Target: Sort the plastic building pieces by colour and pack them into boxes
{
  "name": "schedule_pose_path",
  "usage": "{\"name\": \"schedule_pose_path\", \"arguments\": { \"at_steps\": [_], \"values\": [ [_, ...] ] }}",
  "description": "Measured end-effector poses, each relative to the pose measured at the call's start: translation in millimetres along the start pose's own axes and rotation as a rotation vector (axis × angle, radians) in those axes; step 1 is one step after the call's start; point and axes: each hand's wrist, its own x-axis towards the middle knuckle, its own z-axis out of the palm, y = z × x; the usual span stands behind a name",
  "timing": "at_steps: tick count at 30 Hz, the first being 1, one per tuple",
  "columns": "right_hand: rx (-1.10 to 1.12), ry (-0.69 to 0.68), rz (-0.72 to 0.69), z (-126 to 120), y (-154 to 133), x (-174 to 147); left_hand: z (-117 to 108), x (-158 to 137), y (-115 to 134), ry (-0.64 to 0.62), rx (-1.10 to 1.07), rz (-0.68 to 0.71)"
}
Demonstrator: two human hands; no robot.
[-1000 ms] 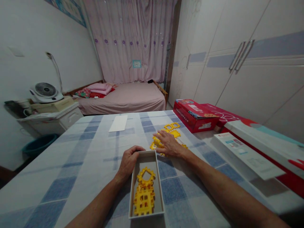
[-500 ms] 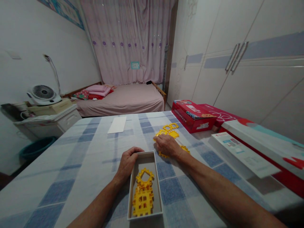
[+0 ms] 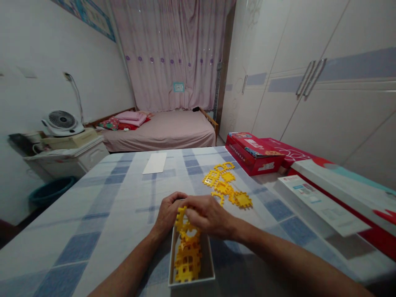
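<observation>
Right hand (image 3: 206,214) just swung back from the yellow pile (image 3: 223,187), fingers pinching a yellow piece (image 3: 179,223) over the white box (image 3: 192,284); left hand's (image 3: 168,212) got fingers curled round its far-left corner.

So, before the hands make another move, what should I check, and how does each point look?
1. White box upright, open side up: ok.
2. Left hand on the box's far left corner: ok.
3. Right hand holding a yellow piece at the box's far end: ok.
4. Clear view of that far end: not ok; the hands cover much of it.
5. Held piece free of the pieces inside: cannot tell.
</observation>
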Motion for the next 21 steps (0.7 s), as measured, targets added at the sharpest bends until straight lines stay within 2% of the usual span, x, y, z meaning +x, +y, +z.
{"name": "schedule_pose_path", "arguments": {
  "at_steps": [2,3,5,7,8,11,13,14,17,21],
  "values": [
    [-0.079,-0.059,-0.104,6,-1,-1,0,0,1,-0.007,0.003,0.036],
    [-0.129,-0.041,-0.124,4,3,1,0,0,1,-0.005,0.011,0.051],
    [-0.271,0.088,-0.083,-11,23,8,1,0,2,0.014,0.037,0.051],
    [-0.463,0.250,0.069,-34,56,20,2,-1,3,0.035,0.065,0.019],
    [-0.576,0.270,0.171,-46,75,26,2,-1,3,0.039,0.074,0.003],
    [-0.822,0.234,0.592,-75,131,39,2,-1,3,0.042,0.076,-0.015],
    [-0.839,0.184,0.751,-83,156,41,2,-1,2,0.038,0.079,-0.011],
    [-0.824,0.153,0.787,-84,164,41,2,-1,2,0.035,0.083,-0.010],
    [-0.789,0.057,0.764,-74,166,38,1,0,1,0.032,0.090,-0.010],
    [-0.803,0.002,0.657,-59,148,31,2,0,1,0.041,0.090,-0.010]
  ]
}}
